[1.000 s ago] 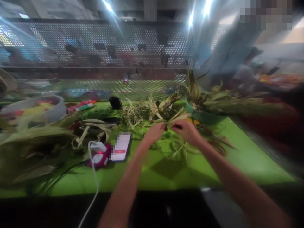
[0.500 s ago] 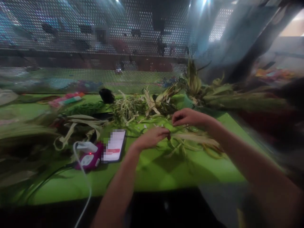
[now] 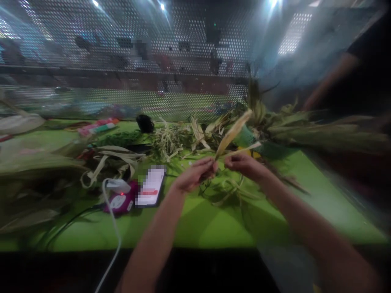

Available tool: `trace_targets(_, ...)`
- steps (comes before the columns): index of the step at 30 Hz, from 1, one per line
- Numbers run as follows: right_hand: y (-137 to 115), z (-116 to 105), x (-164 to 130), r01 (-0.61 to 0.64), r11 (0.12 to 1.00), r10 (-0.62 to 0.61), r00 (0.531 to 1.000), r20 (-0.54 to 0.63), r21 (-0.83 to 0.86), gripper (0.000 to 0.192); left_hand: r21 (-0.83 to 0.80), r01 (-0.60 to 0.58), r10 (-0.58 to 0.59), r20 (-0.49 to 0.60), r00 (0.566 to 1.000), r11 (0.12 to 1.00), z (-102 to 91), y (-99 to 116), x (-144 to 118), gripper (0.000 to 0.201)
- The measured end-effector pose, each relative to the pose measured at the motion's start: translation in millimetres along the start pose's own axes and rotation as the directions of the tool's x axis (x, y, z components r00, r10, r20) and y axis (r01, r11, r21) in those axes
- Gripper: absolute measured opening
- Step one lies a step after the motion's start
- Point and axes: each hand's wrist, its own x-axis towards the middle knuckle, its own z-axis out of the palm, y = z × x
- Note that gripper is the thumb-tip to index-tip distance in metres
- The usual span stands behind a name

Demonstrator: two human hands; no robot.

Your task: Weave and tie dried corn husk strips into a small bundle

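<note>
Item: dried leaf strip (image 3: 233, 132), pinched at its base between left hand (image 3: 195, 175) and right hand (image 3: 244, 166), both grips closed, raised above green surface (image 3: 214, 224). Loose strips (image 3: 232, 189) lay beneath; leaf piles (image 3: 171, 140) behind, apparently unworked. Phone (image 3: 151, 191) nearby.

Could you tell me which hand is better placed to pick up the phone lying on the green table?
Left. The left hand is nearer the phone, which lies to its left; the right hand sits farther off. Both pinch a dried leaf.
</note>
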Motion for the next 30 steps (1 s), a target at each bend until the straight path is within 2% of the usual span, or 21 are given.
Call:
trace_targets(2, 11, 5, 1, 0.032, 1.000, -0.031, 0.991, -0.133, 0.000, 0.031, -0.039, -0.003, -0.001, -0.106, 0.994, 0.999, -0.3, -3, 6, 0.030)
trace_targets(5, 17, 11, -2, 0.051, 0.993, -0.078, 0.959, -0.272, -0.106, 0.027, -0.022, 0.000, -0.005, -0.213, 0.977, 1.000, -2.8, -9, 14, 0.028)
trace_targets(10, 17, 27, -12, 0.079, 0.960, -0.171, 0.924, -0.341, -0.268, 0.020, 0.052, -0.004, 0.022, -0.347, 0.938, 0.999, -5.6, -18, 22, 0.023)
trace_targets(13, 22, 37, -16, 0.086, 0.925, -0.226, 0.907, -0.355, -0.369, 0.016, 0.279, 0.021, 0.095, -0.398, 0.912, 0.960, -7.5, -22, 25, 0.025)
trace_targets(15, 24, 42, -18, 0.103, 0.869, -0.289, 0.900, -0.326, -0.485, 0.014, 0.558, 0.051, 0.206, -0.387, 0.899, 0.828, -8.2, -24, 25, 0.027)
trace_targets(16, 23, 43, -20, 0.124, 0.822, -0.332, 0.898, -0.290, -0.556, 0.013, 0.701, 0.068, 0.269, -0.359, 0.894, 0.710, -7.7, -25, 25, 0.027)
trace_targets(18, 19, 41, -24, 0.178, 0.688, -0.416, 0.891, -0.181, -0.704, 0.015, 0.908, 0.101, 0.359, -0.261, 0.896, 0.408, -4.6, -25, 22, 0.027)
trace_targets(20, 12, 34, -27, 0.236, 0.533, -0.465, 0.884, -0.048, -0.813, 0.019, 0.986, 0.103, 0.352, -0.143, 0.925, 0.130, 0.9, -23, 19, 0.028)
trace_targets(21, 7, 29, -28, 0.261, 0.471, -0.471, 0.882, 0.010, -0.843, 0.020, 0.996, 0.078, 0.314, -0.084, 0.946, 0.032, 4.1, -22, 16, 0.027)
trace_targets(22, 3, 22, -29, 0.281, 0.434, -0.471, 0.880, 0.050, -0.856, 0.020, 0.999, 0.034, 0.257, -0.027, 0.966, -0.025, 7.2, -21, 14, 0.027)
trace_targets(23, -2, 15, -30, 0.294, 0.429, -0.467, 0.881, 0.069, -0.854, 0.019, 0.999, -0.022, 0.198, 0.031, 0.980, -0.045, 10.0, -19, 12, 0.026)
trace_targets(25, -8, 0, -30, 0.308, 0.504, -0.444, 0.894, 0.063, -0.807, 0.016, 0.988, -0.152, 0.110, 0.149, 0.983, 0.017, 13.6, -15, 8, 0.026)
trace_targets(26, -10, -6, -30, 0.308, 0.573, -0.421, 0.906, 0.051, -0.759, 0.015, 0.973, -0.209, 0.085, 0.201, 0.976, 0.094, 14.4, -13, 7, 0.026)
trace_targets(28, -12, -14, -29, 0.283, 0.735, -0.341, 0.940, 0.024, -0.617, 0.014, 0.910, -0.265, 0.065, 0.258, 0.964, 0.318, 14.1, -9, 4, 0.025)
trace_targets(30, -10, -15, -28, 0.224, 0.872, -0.243, 0.970, 0.013, -0.435, 0.018, 0.787, -0.222, 0.069, 0.224, 0.972, 0.576, 12.5, -8, 2, 0.023)
